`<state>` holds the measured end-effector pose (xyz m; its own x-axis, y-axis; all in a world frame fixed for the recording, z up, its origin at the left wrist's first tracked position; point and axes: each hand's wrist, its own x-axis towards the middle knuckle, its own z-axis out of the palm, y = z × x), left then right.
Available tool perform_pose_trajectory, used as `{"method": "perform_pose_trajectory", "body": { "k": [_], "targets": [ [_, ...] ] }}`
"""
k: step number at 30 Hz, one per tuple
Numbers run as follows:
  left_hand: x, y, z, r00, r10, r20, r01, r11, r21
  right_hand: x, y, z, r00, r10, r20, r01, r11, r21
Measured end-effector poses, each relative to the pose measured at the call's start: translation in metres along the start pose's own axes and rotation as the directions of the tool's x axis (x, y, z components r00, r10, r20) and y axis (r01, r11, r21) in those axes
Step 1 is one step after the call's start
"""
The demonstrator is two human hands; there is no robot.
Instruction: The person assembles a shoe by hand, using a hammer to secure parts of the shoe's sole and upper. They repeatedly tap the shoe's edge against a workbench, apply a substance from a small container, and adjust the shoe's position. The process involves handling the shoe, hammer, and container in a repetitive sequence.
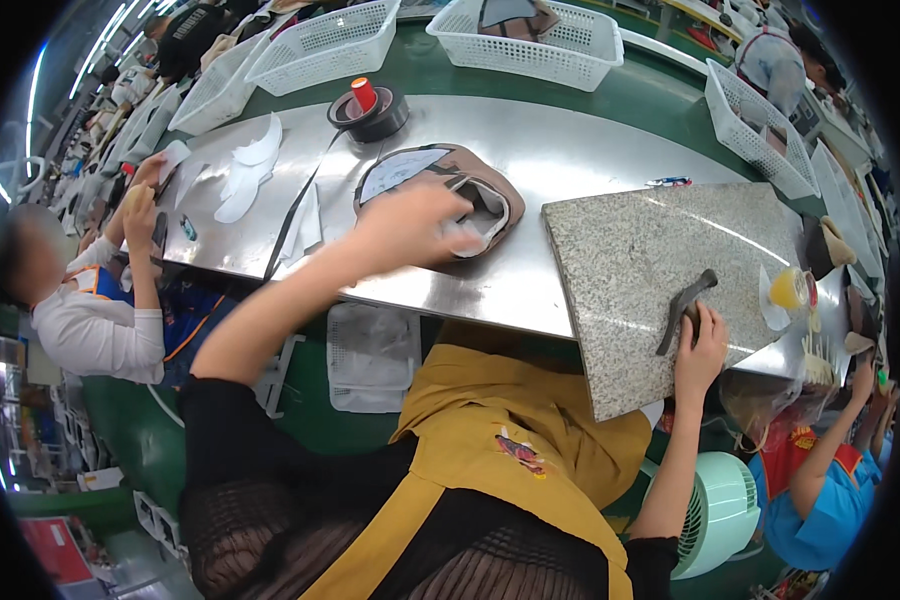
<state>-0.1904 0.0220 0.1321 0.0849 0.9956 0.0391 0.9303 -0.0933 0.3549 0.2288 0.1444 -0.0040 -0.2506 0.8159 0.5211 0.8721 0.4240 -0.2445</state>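
My left hand point(410, 225), blurred, hovers at the opening of a brown shoe upper point(485, 172) with a pale lining and a light patch. Its thumb and fingers are spread apart; whether they touch the upper is hard to tell. On the right, my right hand point(702, 350) is closed round the handle of a hammer point(685, 300). The dark hammer head rests on or just above a speckled stone slab point(620, 260), and my fingers hide most of the handle.
A steel table point(590, 140) bears a black tape roll point(382, 122) with a hanging strip, a red-topped spool point(363, 95) and white cut pieces point(250, 170). White baskets point(560, 70) stand beyond. Co-workers sit left and right; a green fan point(720, 510) stands near my right arm.
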Motion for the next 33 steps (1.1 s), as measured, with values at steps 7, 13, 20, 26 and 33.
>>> {"method": "perform_pose_trajectory", "body": {
  "k": [7,13,20,26,33],
  "targets": [
    [0.02,-0.015,0.031,0.901,0.291,-0.323,-0.184,0.929,0.322,0.019,0.015,0.011,0.999,0.039,-0.036,-0.043,0.993,-0.107],
    [0.044,0.072,-0.009,0.617,0.662,-0.426,-0.607,0.744,0.277,0.017,0.013,0.009,0.993,0.052,-0.106,-0.068,0.986,-0.154],
    [0.071,0.067,0.05,0.693,0.714,0.106,-0.719,0.67,0.185,0.019,0.015,0.005,0.994,0.093,-0.06,-0.099,0.99,-0.102],
    [0.107,0.083,0.011,0.697,0.708,0.114,-0.714,0.7,0.024,0.067,0.044,-0.068,0.997,0.03,0.071,-0.026,0.998,-0.055],
    [0.227,0.158,0.052,0.67,0.728,0.148,-0.743,0.654,0.143,0.14,0.166,-0.097,0.997,0.055,0.045,-0.043,0.97,-0.238]
  ]
}}
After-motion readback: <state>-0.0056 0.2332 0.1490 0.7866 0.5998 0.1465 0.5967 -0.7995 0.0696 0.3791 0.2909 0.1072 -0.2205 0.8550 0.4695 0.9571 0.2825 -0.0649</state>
